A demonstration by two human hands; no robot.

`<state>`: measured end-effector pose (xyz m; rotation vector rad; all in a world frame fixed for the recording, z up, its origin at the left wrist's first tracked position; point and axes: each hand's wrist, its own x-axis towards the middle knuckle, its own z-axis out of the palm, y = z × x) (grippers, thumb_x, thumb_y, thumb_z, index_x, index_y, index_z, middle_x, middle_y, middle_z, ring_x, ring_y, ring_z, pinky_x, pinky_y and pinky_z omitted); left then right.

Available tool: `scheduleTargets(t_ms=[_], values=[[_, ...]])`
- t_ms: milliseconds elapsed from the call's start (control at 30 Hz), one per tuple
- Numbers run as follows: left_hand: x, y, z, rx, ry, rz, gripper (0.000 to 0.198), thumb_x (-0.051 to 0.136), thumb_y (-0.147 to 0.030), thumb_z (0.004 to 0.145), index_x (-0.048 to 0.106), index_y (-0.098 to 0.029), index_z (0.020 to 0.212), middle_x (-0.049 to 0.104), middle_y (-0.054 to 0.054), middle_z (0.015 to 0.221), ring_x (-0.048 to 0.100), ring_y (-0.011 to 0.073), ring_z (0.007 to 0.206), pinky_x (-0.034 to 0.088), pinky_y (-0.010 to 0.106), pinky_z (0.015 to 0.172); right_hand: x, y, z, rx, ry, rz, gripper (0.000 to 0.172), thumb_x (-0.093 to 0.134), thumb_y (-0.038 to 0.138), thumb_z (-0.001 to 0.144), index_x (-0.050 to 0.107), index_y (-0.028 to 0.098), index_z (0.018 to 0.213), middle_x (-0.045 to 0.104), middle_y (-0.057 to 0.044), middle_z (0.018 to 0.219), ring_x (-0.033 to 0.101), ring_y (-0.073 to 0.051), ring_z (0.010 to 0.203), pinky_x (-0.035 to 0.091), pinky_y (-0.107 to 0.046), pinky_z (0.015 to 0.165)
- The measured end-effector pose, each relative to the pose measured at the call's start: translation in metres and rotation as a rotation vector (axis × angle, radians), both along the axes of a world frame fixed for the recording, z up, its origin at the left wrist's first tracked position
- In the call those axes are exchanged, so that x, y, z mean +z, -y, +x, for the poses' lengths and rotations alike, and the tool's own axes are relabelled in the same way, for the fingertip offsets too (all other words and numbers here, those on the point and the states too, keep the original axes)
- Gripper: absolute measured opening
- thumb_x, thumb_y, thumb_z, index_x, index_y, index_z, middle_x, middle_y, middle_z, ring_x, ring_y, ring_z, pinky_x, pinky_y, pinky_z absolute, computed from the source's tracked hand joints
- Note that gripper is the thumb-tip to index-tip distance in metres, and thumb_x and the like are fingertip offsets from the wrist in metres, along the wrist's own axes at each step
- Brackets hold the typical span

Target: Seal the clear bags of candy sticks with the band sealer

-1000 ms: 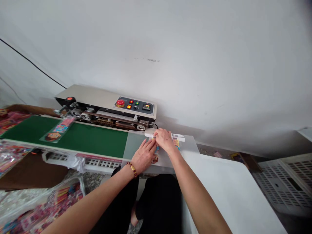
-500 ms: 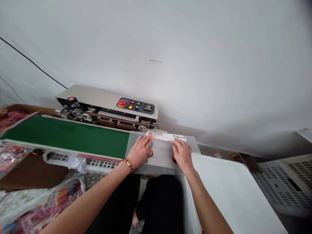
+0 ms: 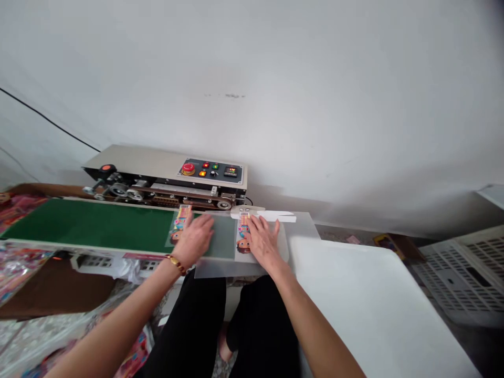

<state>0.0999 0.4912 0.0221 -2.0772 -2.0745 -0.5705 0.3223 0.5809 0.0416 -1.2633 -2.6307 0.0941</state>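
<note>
My left hand [image 3: 196,239] lies flat, fingers apart, on a colourful clear packet [image 3: 179,227] at the right end of the green conveyor belt [image 3: 90,224]. My right hand [image 3: 263,241] rests flat with spread fingers on a second colourful packet [image 3: 243,237] on the grey feed plate [image 3: 224,266]. Both packets point toward the sealing machine [image 3: 165,176] behind the belt, with its red button and lit panel. A white guide piece [image 3: 271,216] sits at the plate's far edge.
A white table top [image 3: 366,310] extends to the right. White slatted crates [image 3: 460,273] stand at far right. Piles of colourful packets [image 3: 19,262] lie at the left, with a brown box [image 3: 51,289] below the belt. A black cable runs along the wall.
An earlier packet rode off the belt to the left. My left hand slid a packet left onto the belt. My right hand brought another packet onto the feed plate.
</note>
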Motion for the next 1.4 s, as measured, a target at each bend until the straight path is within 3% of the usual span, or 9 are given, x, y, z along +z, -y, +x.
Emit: scheduleTargets(t_ms=[167, 267, 400, 500, 667, 800, 1000, 1167, 1400], values=[[-0.007, -0.026, 0.074, -0.189, 0.088, -0.006, 0.042, 0.041, -0.019, 0.098, 0.05, -0.013, 0.138, 0.053, 0.016, 0.146, 0.046, 0.0248, 0.139, 0.032, 0.049, 0.121, 0.001, -0.002, 0.019, -0.072, -0.013, -0.004, 0.038, 0.039, 0.026, 0.103, 0.059, 0.024, 0.135, 0.055, -0.011, 0.146, 0.043, -0.032, 0.137, 0.01, -0.069, 0.115], [-0.015, -0.037, 0.09, -0.193, 0.108, -0.027, 0.049, 0.045, -0.02, 0.095, 0.044, -0.011, 0.144, 0.046, 0.017, 0.152, 0.041, 0.0273, 0.143, 0.032, 0.05, 0.121, -0.002, -0.004, 0.045, -0.11, -0.003, -0.005, 0.036, 0.043, 0.023, 0.1, 0.062, 0.023, 0.131, 0.057, -0.012, 0.144, 0.043, -0.032, 0.137, 0.011, -0.067, 0.115], [-0.02, -0.039, 0.086, -0.208, 0.094, -0.028, 0.05, 0.046, -0.019, 0.094, 0.044, -0.009, 0.143, 0.044, 0.018, 0.153, 0.038, 0.0272, 0.145, 0.03, 0.049, 0.122, 0.003, -0.01, 0.042, -0.074, -0.053, -0.035, 0.035, 0.042, 0.021, 0.1, 0.063, 0.022, 0.128, 0.062, -0.011, 0.136, 0.05, -0.028, 0.13, 0.019, -0.055, 0.115], [-0.021, -0.037, 0.083, -0.214, 0.082, -0.008, 0.052, 0.046, -0.02, 0.094, 0.043, -0.01, 0.145, 0.046, 0.018, 0.152, 0.041, 0.0282, 0.143, 0.03, 0.05, 0.121, 0.009, -0.026, 0.008, -0.074, -0.084, -0.089, 0.033, 0.04, 0.024, 0.102, 0.066, 0.025, 0.122, 0.067, -0.008, 0.125, 0.056, -0.023, 0.117, 0.028, -0.044, 0.108], [-0.022, -0.036, 0.085, -0.201, 0.056, -0.01, 0.052, 0.046, -0.019, 0.094, 0.043, -0.007, 0.145, 0.045, 0.019, 0.152, 0.039, 0.0285, 0.144, 0.031, 0.051, 0.122, 0.017, -0.059, -0.034, -0.088, 0.025, -0.159, 0.031, 0.042, 0.019, 0.099, 0.071, 0.026, 0.109, 0.065, -0.008, 0.119, 0.055, -0.024, 0.114, 0.031, -0.042, 0.098], [-0.023, -0.036, 0.086, -0.206, 0.046, -0.023, 0.053, 0.044, -0.021, 0.096, 0.041, -0.007, 0.147, 0.043, 0.018, 0.154, 0.036, 0.028, 0.146, 0.029, 0.051, 0.123, 0.021, -0.068, -0.03, -0.083, 0.003, -0.26, 0.037, 0.038, 0.014, 0.097, 0.072, 0.026, 0.103, 0.066, -0.005, 0.118, 0.056, -0.022, 0.113, 0.031, -0.041, 0.096], [-0.023, -0.035, 0.085, -0.227, 0.058, -0.001, 0.054, 0.043, -0.021, 0.096, 0.039, -0.009, 0.149, 0.043, 0.018, 0.154, 0.036, 0.0278, 0.146, 0.027, 0.051, 0.123, 0.024, -0.062, -0.024, -0.096, 0.061, -0.219, 0.034, 0.042, 0.012, 0.094, 0.073, 0.026, 0.101, 0.067, -0.005, 0.116, 0.056, -0.023, 0.111, 0.031, -0.04, 0.094], [-0.022, -0.035, 0.085, -0.225, 0.046, 0.004, 0.053, 0.043, -0.023, 0.097, 0.04, -0.009, 0.148, 0.044, 0.018, 0.153, 0.037, 0.028, 0.146, 0.028, 0.05, 0.123, 0.021, -0.06, -0.026, -0.094, 0.022, -0.192, 0.036, 0.042, 0.016, 0.096, 0.071, 0.03, 0.113, 0.066, -0.005, 0.121, 0.055, -0.023, 0.113, 0.029, -0.042, 0.096], [-0.021, -0.034, 0.085, -0.238, 0.035, -0.008, 0.049, 0.042, -0.025, 0.099, 0.045, -0.006, 0.144, 0.047, 0.019, 0.151, 0.04, 0.028, 0.144, 0.028, 0.051, 0.123, 0.022, -0.062, -0.031, -0.131, 0.015, -0.259, 0.035, 0.042, 0.012, 0.093, 0.073, 0.028, 0.096, 0.068, -0.005, 0.113, 0.055, -0.024, 0.11, 0.031, -0.043, 0.095]])
